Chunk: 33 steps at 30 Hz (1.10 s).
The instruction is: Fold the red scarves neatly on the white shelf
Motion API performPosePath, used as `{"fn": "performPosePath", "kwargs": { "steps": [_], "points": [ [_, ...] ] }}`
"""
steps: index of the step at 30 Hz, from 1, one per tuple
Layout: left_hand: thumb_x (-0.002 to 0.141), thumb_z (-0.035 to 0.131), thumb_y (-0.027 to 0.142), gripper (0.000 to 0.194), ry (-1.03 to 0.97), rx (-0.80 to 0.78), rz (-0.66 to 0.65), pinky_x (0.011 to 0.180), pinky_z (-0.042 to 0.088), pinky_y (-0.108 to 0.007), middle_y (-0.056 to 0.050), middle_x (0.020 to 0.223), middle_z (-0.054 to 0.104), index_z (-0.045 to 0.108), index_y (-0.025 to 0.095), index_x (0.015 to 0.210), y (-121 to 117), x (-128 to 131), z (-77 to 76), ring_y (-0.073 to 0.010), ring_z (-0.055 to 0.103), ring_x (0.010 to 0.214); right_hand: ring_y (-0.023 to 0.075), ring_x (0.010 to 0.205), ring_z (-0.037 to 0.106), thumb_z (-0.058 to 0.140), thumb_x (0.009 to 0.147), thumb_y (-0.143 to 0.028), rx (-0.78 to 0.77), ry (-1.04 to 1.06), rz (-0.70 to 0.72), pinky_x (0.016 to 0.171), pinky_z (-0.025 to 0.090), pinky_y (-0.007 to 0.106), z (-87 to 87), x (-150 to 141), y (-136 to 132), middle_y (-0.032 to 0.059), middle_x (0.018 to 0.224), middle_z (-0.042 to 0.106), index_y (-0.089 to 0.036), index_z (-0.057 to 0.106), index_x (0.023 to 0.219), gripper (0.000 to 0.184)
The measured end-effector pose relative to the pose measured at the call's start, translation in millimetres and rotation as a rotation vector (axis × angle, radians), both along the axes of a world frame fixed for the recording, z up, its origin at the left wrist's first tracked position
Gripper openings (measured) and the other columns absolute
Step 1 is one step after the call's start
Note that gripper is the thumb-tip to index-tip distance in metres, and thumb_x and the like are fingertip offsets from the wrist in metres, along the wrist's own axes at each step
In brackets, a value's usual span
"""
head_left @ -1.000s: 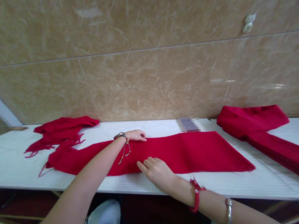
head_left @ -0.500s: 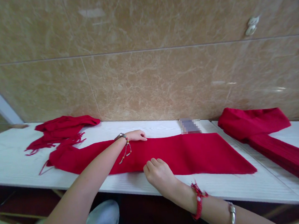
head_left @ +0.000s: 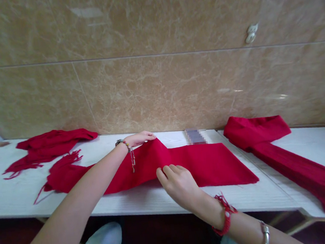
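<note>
Now both hands point(head_left: 141, 138) point(head_left: 173, 181) pinching red cloth point(head_left: 205, 164), its middle lifted off the table point(head_left: 133, 203).

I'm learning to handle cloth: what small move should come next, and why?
Perhaps raise the right hand a little: the left hand pinches the far edge of the middle scarf up into a peak, while its near edge, by the right hand, looks lower.

On the white table point(head_left: 136, 203), a pixelated rectangular object point(head_left: 195, 136) lies near the back edge. A crumpled red scarf point(head_left: 50, 145) lies toward the table's left end, a looped red scarf point(head_left: 256, 131) toward its right. Behind the table stands a tan marbled wall point(head_left: 147, 88) bearing a small pale ornament point(head_left: 251, 33).
</note>
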<state>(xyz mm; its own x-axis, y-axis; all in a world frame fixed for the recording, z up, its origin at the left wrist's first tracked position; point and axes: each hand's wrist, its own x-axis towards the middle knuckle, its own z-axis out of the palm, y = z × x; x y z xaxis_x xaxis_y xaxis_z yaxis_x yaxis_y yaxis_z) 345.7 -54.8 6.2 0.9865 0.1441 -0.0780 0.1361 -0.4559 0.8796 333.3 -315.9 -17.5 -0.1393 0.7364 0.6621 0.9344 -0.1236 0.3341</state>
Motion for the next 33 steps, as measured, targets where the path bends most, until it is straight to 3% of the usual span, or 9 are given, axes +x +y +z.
{"fn": "performPosePath", "kwargs": {
  "steps": [7, 13, 18, 23, 28, 33],
  "points": [
    [0.058, 0.075, 0.041, 0.034, -0.049, -0.165, -0.075, 0.061, 0.041, -0.023, 0.0, 0.069, 0.062, 0.061, 0.013, 0.071, -61.0, 62.9, 41.8, -0.0106, 0.055, 0.063, 0.0146, 0.055, 0.05, 0.047, 0.078, -0.004, 0.051, -0.051, -0.184, 0.049, 0.033, 0.028, 15.0, 42.8, -55.6, 0.0023, 0.062, 0.055, -0.012, 0.06, 0.098, 0.025],
    [0.071, 0.067, 0.03, 0.02, 0.014, -0.091, -0.133, 0.061, 0.044, -0.024, -0.004, 0.073, 0.066, 0.064, 0.011, 0.077, -122.4, 137.7, 49.7, -0.0114, 0.058, 0.063, 0.0144, 0.053, 0.049, 0.039, 0.079, -0.004, -0.052, 0.023, -0.412, 0.049, 0.035, 0.026, 19.3, 85.5, -110.7, 0.0031, 0.06, 0.054, -0.012, 0.057, 0.111, 0.037],
    [0.078, 0.058, 0.028, 0.019, 0.064, 0.109, -0.192, 0.061, 0.046, -0.025, -0.007, 0.077, 0.068, 0.066, 0.011, 0.081, -163.3, 190.5, 39.2, -0.0139, 0.059, 0.066, 0.0146, 0.054, 0.055, 0.04, 0.079, -0.006, -0.172, 0.174, -0.631, 0.046, 0.036, 0.024, 21.9, 117.4, -146.7, 0.0047, 0.064, 0.06, -0.015, 0.054, 0.118, 0.042],
    [0.076, 0.057, 0.03, 0.02, 0.102, 0.258, -0.216, 0.062, 0.045, -0.026, -0.005, 0.076, 0.068, 0.067, 0.012, 0.077, -185.5, 221.1, 12.1, -0.0156, 0.058, 0.068, 0.0175, 0.056, 0.061, 0.042, 0.079, -0.005, -0.352, 0.279, -0.785, 0.043, 0.037, 0.024, 11.4, 134.2, -161.9, 0.0065, 0.069, 0.064, -0.018, 0.053, 0.118, 0.043],
    [0.069, 0.061, 0.031, 0.02, 0.137, 0.467, -0.253, 0.067, 0.042, -0.023, -0.002, 0.077, 0.068, 0.068, 0.014, 0.075, -193.6, 232.8, -14.0, -0.0169, 0.057, 0.075, 0.0184, 0.062, 0.062, 0.043, 0.079, -0.002, -0.468, 0.313, -0.761, 0.048, 0.043, 0.025, -9.0, 136.7, -160.7, 0.0075, 0.074, 0.064, -0.018, 0.054, 0.114, 0.039],
    [0.073, 0.057, 0.037, 0.029, 0.106, 0.616, -0.283, 0.071, 0.039, -0.02, -0.003, 0.093, 0.067, 0.067, 0.014, 0.088, -192.4, 227.0, -18.8, -0.0167, 0.056, 0.084, 0.022, 0.083, 0.058, 0.047, 0.081, -0.008, -0.318, 0.247, -0.64, 0.062, 0.048, 0.031, -17.6, 141.4, -158.1, 0.0116, 0.093, 0.059, -0.018, 0.058, 0.103, 0.027]
  ]
}}
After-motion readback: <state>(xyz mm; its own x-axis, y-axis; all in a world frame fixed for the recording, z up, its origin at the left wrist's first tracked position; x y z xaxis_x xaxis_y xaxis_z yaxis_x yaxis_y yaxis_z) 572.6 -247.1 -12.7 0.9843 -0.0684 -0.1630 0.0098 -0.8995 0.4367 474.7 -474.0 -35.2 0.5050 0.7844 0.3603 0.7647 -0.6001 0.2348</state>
